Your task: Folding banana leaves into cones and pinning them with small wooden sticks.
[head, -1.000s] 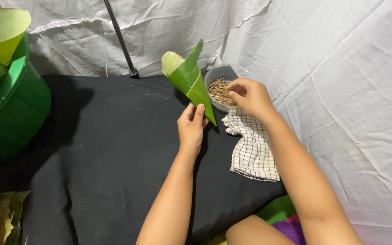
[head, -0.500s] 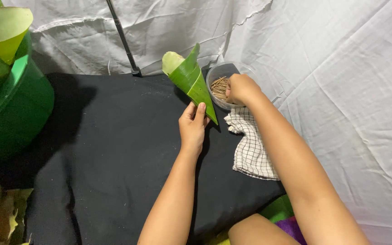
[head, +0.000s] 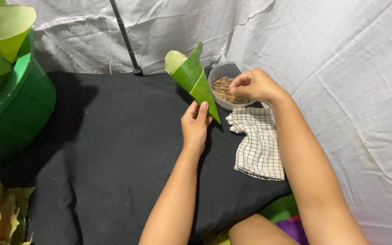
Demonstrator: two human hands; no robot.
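The left hand (head: 195, 124) grips a banana-leaf cone (head: 193, 77) near its pointed tip, fingers and thumb closed around the narrow end. It holds the cone tilted, open mouth up and away from the person, which looks like a way to keep the rolled leaf from springing open and to keep whatever pale filling sits at the top from sliding out. The cone's tip points down toward the black cloth on the tabletop (head: 114, 149), just off the left hand's fingertips.

The right hand (head: 252, 85) is well apart from the left, reaching over a small clear bowl of thin wooden sticks (head: 225, 87). Its fingers are pinched together over the sticks; whether one is actually caught between them I cannot tell from here. The bowl sits just beyond the cone, on the right hand's side, close enough that the pinching hand need only swing a little inward to reach the leaf.

Under the right forearm lies a checked cloth (head: 258, 145), crumpled, near the left hand's thumb side. Far off to the left hand's outer side stands a green tub (head: 17, 113) with more leaves (head: 3, 27) folded in it.
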